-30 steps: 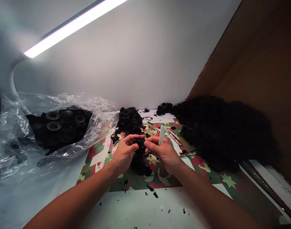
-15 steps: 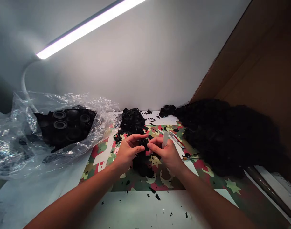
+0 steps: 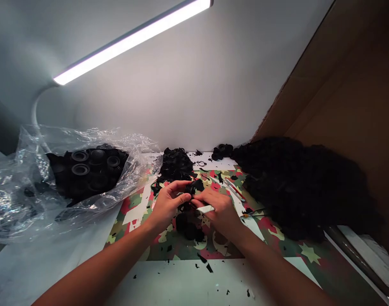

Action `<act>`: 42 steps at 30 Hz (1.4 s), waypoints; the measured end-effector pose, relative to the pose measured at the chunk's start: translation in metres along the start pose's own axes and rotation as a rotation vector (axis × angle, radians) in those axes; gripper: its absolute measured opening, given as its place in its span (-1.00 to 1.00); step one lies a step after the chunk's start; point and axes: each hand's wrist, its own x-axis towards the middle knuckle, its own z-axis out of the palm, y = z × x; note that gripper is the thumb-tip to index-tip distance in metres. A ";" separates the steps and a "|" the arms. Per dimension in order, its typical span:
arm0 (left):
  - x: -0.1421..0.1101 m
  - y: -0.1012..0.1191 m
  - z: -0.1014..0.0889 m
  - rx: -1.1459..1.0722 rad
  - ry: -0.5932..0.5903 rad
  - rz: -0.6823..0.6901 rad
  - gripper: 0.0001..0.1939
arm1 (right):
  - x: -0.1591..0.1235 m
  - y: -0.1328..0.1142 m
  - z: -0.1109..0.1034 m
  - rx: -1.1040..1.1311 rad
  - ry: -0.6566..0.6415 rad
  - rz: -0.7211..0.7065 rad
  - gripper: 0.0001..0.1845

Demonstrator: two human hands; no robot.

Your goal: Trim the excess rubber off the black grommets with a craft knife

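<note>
Between the thumb and fingers of my left hand is a small black ribbed rubber bellows. My right hand is closed around a white-handled tool; the handle's end sticks out toward the lower left, and the working tip is hidden by my fingers. Both hands meet at the bellows, the right fingers touching or nearly touching its near side. Below them lie more black rubber pieces on the camouflage-patterned mat.
At left, a clear plastic bag holds several black ribbed parts. A heap of black scraps lies behind my hands, a large dark pile at right. A red-and-silver cutter rests beyond my right hand. A lamp hangs above.
My right hand has turned the white-handled tool from upright to nearly level, its end now pointing down and left. My left hand still holds the bellows. The view has shifted slightly.
</note>
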 end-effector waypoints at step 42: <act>-0.014 0.005 0.017 0.389 0.059 0.023 -0.81 | 0.005 -0.005 0.007 0.143 0.108 0.296 -0.83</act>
